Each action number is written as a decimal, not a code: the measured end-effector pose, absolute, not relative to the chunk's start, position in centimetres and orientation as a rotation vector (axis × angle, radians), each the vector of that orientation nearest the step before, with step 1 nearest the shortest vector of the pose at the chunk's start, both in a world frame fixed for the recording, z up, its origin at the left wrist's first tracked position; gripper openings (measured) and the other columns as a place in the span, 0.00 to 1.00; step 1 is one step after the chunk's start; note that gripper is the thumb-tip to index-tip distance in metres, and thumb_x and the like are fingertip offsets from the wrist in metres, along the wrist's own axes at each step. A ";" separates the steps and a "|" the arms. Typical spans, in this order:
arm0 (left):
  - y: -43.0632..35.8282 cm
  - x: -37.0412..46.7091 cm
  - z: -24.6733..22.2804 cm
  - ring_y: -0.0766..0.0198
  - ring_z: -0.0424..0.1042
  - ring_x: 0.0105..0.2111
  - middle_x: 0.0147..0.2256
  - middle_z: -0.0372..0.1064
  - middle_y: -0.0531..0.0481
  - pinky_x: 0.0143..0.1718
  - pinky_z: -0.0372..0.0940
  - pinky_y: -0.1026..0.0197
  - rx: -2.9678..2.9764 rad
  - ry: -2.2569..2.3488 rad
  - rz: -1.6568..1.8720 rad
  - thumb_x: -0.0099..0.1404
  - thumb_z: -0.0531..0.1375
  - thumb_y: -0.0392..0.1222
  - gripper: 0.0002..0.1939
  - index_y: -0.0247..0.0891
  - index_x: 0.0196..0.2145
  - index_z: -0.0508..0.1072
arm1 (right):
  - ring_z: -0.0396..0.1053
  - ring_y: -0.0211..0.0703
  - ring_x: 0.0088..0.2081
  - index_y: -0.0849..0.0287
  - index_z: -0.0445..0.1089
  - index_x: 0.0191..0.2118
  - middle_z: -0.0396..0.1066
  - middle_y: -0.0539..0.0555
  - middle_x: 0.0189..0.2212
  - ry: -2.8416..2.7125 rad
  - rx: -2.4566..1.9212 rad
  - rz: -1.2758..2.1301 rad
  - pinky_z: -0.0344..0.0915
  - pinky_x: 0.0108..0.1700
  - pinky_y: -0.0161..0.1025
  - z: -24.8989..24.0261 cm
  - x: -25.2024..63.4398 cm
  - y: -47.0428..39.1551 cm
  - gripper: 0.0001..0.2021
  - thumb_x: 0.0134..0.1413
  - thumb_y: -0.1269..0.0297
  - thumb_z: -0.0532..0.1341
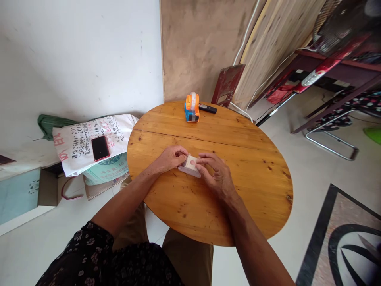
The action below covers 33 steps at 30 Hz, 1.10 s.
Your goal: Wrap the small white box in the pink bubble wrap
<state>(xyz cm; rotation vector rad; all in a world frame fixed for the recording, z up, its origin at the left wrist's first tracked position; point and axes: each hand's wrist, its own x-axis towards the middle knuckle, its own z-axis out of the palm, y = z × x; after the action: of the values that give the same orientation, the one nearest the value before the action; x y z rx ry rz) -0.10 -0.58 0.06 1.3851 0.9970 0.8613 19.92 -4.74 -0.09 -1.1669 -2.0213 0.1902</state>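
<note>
Between my hands, on the round wooden table (pixel 214 214), sits a small white box (pixel 191 162) with a pinkish round mark on its top. A pale, see-through strip (pixel 189 171), perhaps plastic, runs along its near side. My left hand (pixel 172 158) pinches the box's left edge with thumb and forefinger. At the right edge, my right hand (pixel 216 171) holds it between thumb and curved fingers. The fingertips partly cover both ends of the box.
An orange and blue tape dispenser (pixel 192 108) stands near the table's far edge, beside a black handheld object (pixel 208 108). Behind is a dark red chair (pixel 228 85). To the left, a phone (pixel 100 148) lies on white printed sacks (pixel 71 139). A fan (pixel 336 28) stands at right.
</note>
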 end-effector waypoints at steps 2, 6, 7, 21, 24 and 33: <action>-0.6 -0.1 0.1 0.72 0.65 0.20 0.21 0.65 0.57 0.22 0.60 0.70 1.384 0.987 0.852 0.59 0.58 0.32 0.05 0.33 0.34 0.70 | 0.74 0.51 0.48 0.52 0.75 0.39 0.76 0.57 0.46 -2.048 -1.146 0.162 0.66 0.49 0.50 -0.1 20.1 -4.7 0.05 0.60 0.62 0.61; -0.5 -0.1 0.0 0.72 0.64 0.20 0.20 0.65 0.57 0.22 0.60 0.70 1.374 0.975 0.856 0.59 0.57 0.31 0.04 0.33 0.34 0.70 | 0.75 0.50 0.46 0.52 0.76 0.38 0.77 0.56 0.45 -2.071 -1.110 0.022 0.66 0.47 0.49 -0.3 19.9 -4.5 0.05 0.61 0.64 0.61; -0.5 -0.1 0.0 0.72 0.64 0.20 0.20 0.64 0.57 0.22 0.60 0.70 1.374 0.975 0.857 0.59 0.57 0.31 0.04 0.33 0.34 0.70 | 0.75 0.49 0.45 0.52 0.75 0.38 0.77 0.56 0.45 -2.070 -1.106 -0.007 0.65 0.47 0.48 -0.4 19.8 -4.4 0.06 0.61 0.65 0.60; -1.0 -0.3 0.5 0.62 0.69 0.36 0.40 0.73 0.46 0.39 0.64 0.61 1.792 1.070 0.863 0.58 0.65 0.46 0.20 0.35 0.46 0.75 | 0.73 0.52 0.49 0.53 0.70 0.34 0.76 0.59 0.47 -1.931 -1.225 0.336 0.67 0.50 0.50 0.2 19.5 -4.0 0.08 0.63 0.62 0.56; -0.9 -0.2 -0.1 0.62 0.69 0.36 0.41 0.73 0.45 0.39 0.64 0.60 1.796 1.006 0.816 0.58 0.64 0.46 0.24 0.35 0.51 0.72 | 0.73 0.51 0.49 0.54 0.69 0.33 0.76 0.59 0.47 -1.916 -1.222 0.404 0.67 0.51 0.50 1.1 19.6 -3.8 0.08 0.62 0.61 0.56; -0.9 0.0 -0.8 0.58 0.72 0.44 0.50 0.71 0.39 0.45 0.67 0.57 1.688 0.817 0.852 0.56 0.65 0.39 0.33 0.33 0.59 0.64 | 0.74 0.50 0.47 0.56 0.70 0.32 0.77 0.58 0.44 -1.746 -1.231 0.645 0.67 0.50 0.49 3.2 21.2 -1.1 0.10 0.59 0.56 0.59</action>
<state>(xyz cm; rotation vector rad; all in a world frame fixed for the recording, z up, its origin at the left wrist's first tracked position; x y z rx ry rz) 0.02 -0.93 -0.77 1.6876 0.8173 0.8523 21.19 -1.10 3.24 -1.2307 -1.7464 0.6450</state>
